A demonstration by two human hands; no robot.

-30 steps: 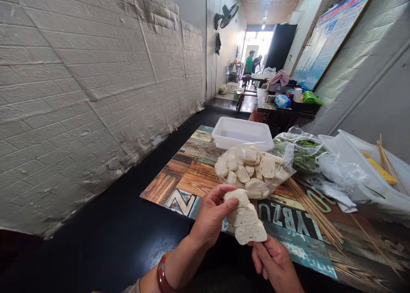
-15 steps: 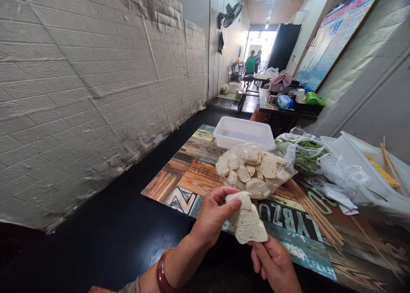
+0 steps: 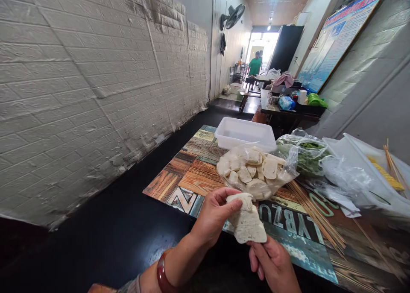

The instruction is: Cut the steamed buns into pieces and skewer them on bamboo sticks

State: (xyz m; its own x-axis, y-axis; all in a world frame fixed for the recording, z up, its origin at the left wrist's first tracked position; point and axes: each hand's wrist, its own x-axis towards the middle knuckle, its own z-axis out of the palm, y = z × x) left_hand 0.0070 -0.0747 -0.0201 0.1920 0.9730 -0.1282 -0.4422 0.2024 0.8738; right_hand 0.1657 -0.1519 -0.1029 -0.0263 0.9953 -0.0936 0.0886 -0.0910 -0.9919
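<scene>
My left hand [image 3: 211, 216] is closed on a folded, white, spongy slice [image 3: 248, 227], thumb on top and fingers behind it. The slice has a porous face, like bread or gluten; its exact kind is unclear. At its lower corner my right hand [image 3: 272, 261] is closed in a pinch. What lies between those fingertips is hidden. Just beyond the hands, a clear plastic bag [image 3: 224, 165] holds several similar white pieces [image 3: 270, 168]. Thin bamboo skewers [image 3: 323, 220] lie in a loose bundle to the right.
Behind the bag stands a translucent plastic tub [image 3: 245, 133]. On the right are a bag of leafy greens [image 3: 309, 150], green-handled scissors [image 3: 322, 205] and a white bin [image 3: 358, 156] with sticks. A wood-patterned table [image 3: 192, 175] carries these. Farther back, a person [image 3: 255, 65] stands.
Both hands keep their hold, and the slice has barely shifted, tilting slightly. The whole view has moved a little, and the people in the background have changed position.
</scene>
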